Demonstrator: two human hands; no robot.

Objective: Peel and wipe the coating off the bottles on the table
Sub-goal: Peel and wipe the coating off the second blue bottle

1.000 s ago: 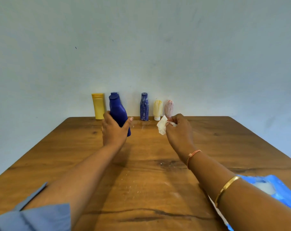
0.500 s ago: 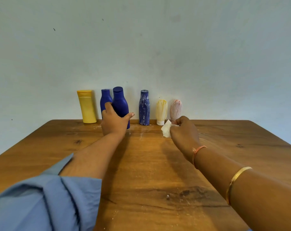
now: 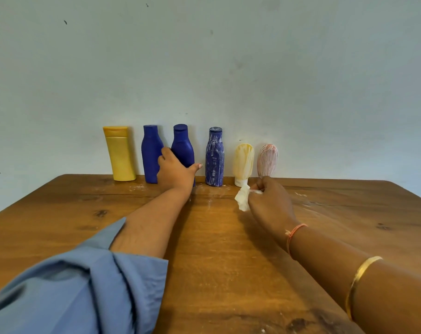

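Left hand [image 3: 174, 173] wraps clean blue bottle [image 3: 183, 150], standing in the row. Right hand [image 3: 269, 203] pinches wipe [image 3: 243, 200]. Coated bottle [image 3: 214, 157] stands upright between the hands, nearer the left.

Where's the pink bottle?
In the head view, the pink bottle stands at the right end of the row by the wall, next to the cream bottle and just beyond the right hand.

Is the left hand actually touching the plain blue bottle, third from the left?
Touching. The head view shows the left hand wrapped round the plain blue bottle low down, thumb on one side, a fingertip on the other.
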